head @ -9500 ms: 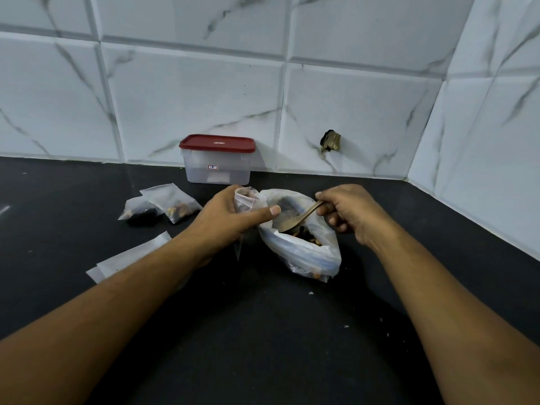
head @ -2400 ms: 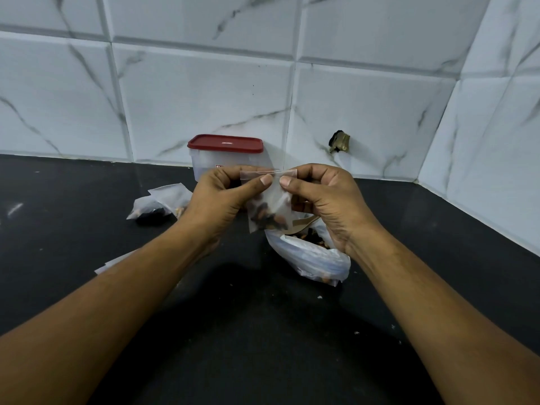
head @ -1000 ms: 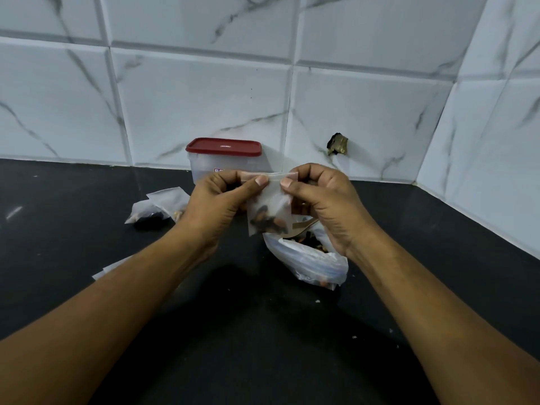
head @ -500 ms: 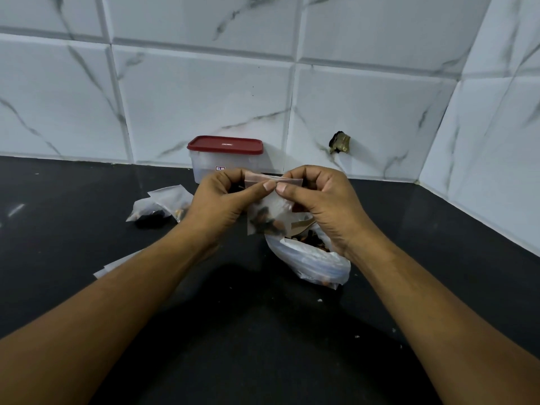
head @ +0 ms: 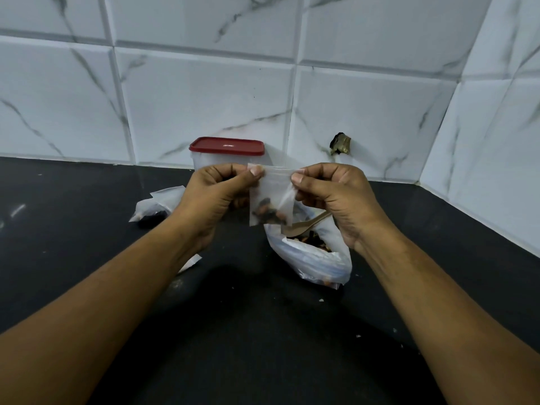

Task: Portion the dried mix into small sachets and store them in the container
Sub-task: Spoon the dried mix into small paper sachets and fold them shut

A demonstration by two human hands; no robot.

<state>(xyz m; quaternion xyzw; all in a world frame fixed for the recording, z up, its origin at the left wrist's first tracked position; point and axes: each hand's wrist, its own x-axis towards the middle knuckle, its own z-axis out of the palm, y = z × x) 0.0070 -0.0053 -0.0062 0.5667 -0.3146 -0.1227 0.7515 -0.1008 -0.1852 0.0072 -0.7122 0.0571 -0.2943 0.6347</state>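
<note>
Both hands pinch sachet, dried mix inside; container lidded.

Red lid; black counter; white marbled tiles.

At back of tabletop, against tiled wall: lidded container. In front of it, raised above tabletop: sachet, top corners pinched between left hand and right hand. On tabletop beneath right hand: bag of dried mix, spoon inside. Left of left hand, on tabletop: filled sachets. Under left forearm: flat sachet.
</note>
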